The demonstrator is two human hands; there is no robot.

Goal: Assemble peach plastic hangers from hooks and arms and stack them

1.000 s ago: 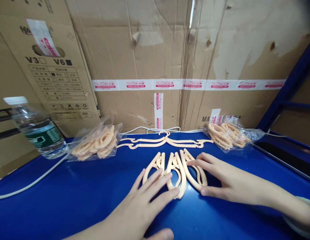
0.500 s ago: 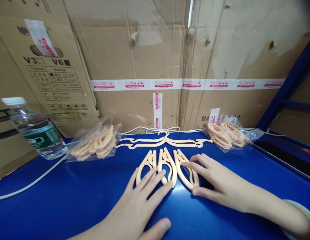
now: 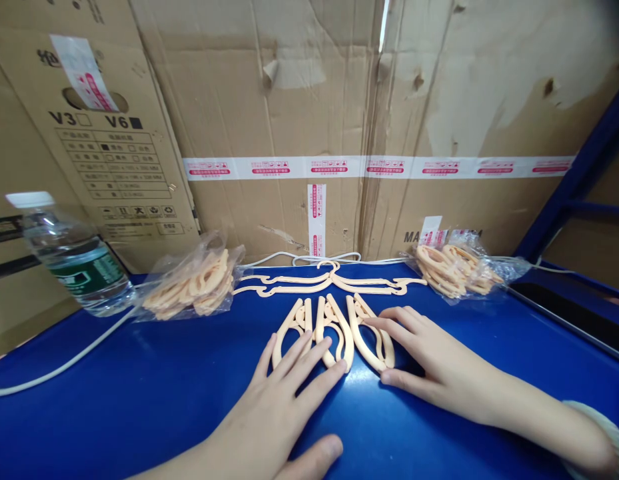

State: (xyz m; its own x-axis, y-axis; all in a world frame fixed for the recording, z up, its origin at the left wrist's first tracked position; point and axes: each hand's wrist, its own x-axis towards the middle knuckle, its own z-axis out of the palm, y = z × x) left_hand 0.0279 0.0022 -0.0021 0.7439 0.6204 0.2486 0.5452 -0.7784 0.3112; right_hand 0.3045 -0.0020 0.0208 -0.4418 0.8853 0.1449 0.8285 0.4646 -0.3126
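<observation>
Three folded cream plastic hangers lie side by side on the blue table (image 3: 154, 407). My left hand (image 3: 274, 400) is open, its spread fingertips resting on the left folded hanger (image 3: 280, 343) and the middle folded hanger (image 3: 347, 333). My right hand (image 3: 424, 350) grips the right folded hanger (image 3: 364, 350), fingers at its upper side and thumb at its lower tip. Behind them lie unfolded hangers (image 3: 302, 288), their hooks together at the centre.
Clear bags of folded hangers lie at left (image 3: 194, 287) and right (image 3: 449, 270). A water bottle (image 3: 84, 267) stands far left beside a white cable (image 3: 64, 373). A dark flat device (image 3: 564, 317) lies at right. Taped cardboard (image 3: 269, 220) walls the back.
The right folded hanger has turned slightly, its lower tip shifting left and away from me, with my right thumb following. My left hand has stayed nearly still.
</observation>
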